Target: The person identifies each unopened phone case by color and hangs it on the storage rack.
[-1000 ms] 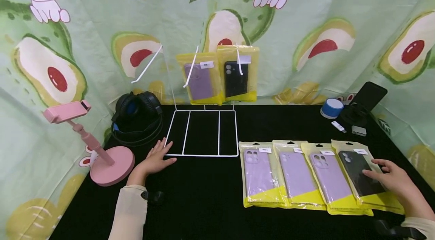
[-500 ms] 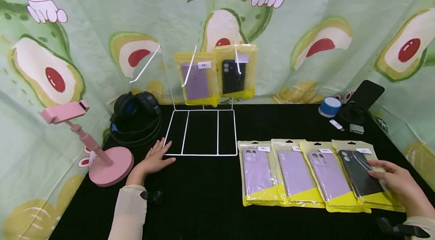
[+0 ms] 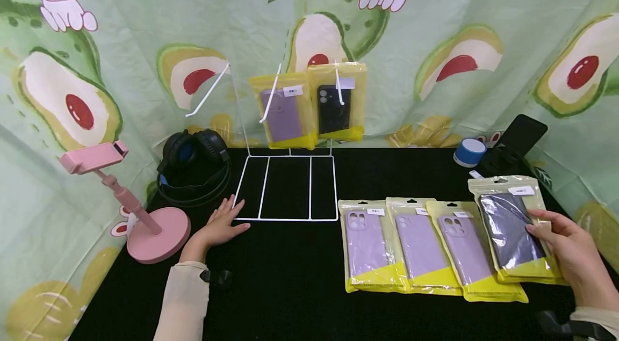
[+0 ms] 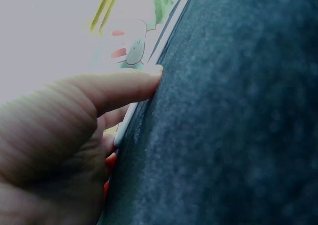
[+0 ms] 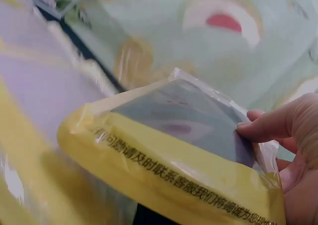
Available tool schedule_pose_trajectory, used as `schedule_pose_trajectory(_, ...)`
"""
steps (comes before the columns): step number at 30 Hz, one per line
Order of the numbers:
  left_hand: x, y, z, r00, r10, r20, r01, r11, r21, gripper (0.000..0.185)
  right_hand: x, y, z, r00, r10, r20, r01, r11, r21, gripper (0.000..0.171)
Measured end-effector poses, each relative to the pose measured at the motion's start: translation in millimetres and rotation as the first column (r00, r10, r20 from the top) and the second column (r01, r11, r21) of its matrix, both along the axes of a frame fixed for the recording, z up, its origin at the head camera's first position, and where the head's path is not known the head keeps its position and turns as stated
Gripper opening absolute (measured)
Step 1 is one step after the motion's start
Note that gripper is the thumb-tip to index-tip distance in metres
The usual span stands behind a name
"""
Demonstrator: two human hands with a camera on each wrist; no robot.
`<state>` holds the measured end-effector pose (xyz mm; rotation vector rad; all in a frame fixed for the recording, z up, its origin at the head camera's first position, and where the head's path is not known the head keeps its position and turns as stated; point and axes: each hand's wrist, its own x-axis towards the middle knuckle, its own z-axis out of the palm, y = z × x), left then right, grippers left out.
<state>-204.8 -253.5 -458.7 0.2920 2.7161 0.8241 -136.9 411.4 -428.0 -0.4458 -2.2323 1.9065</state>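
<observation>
My right hand (image 3: 573, 244) pinches the right edge of a yellow-bordered clear pouch with a black phone case (image 3: 510, 231) inside. The pouch is lifted and tilted, overlapping the rightmost of three pouches with purple phone cases (image 3: 367, 244) on the black table. In the right wrist view, the thumb lies on the pouch's front (image 5: 189, 130), the other fingers behind it. My left hand (image 3: 220, 228) rests flat with spread fingers at the front left corner of a white wire rack (image 3: 285, 219). From the rack's hooks hang a purple-case pouch (image 3: 282, 115) and a black-case pouch (image 3: 336, 110).
Black headphones (image 3: 193, 164) and a pink phone stand (image 3: 159, 228) are at the left. A blue-and-white round speaker (image 3: 469, 153) and a black phone on a stand (image 3: 522, 137) stand at the back right. The rack's left hook (image 3: 208, 91) juts forward bare.
My right hand has taken hold of the black-case pouch and raised it off the table, its top now higher. The left hand has stayed at the rack's corner.
</observation>
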Motion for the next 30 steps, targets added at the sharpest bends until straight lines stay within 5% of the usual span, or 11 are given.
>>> schedule_pose_trajectory(4,0.6,0,0.6,1.0,0.006,0.0,-0.006,1.0,0.005,0.071,-4.7,-23,20.5,0.981,0.08,-0.176,-0.097,0.991,-0.095,0.03)
schedule_pose_trajectory(9,1.3,-1,1.5,1.0,0.011,0.01,-0.011,1.0,0.0,0.071,-9.5,-68,50.0,0.927,0.216,-0.305,-0.282,0.94,-0.19,0.031)
schedule_pose_trajectory(16,1.0,-1,2.2,0.999,0.02,0.039,-0.019,1.0,-0.005,0.071,-17.0,-145,81.0,0.825,0.35,-0.444,-0.43,0.898,-0.092,0.029)
schedule_pose_trajectory(26,-0.6,0,1.3,0.999,0.011,0.031,-0.011,1.0,-0.014,0.071,-29.4,-230,109.1,0.641,0.449,-0.623,-0.575,0.818,-0.002,0.028)
schedule_pose_trajectory(28,-0.6,0,1.8,0.999,0.014,0.033,-0.013,1.0,-0.012,0.071,-33.1,-240,113.4,0.619,0.451,-0.643,-0.58,0.814,0.012,0.029)
schedule_pose_trajectory(30,-0.6,0,2.0,0.999,0.014,0.032,-0.013,1.0,-0.013,0.071,-37.4,-248,117.1,0.626,0.44,-0.644,-0.572,0.82,0.004,0.029)
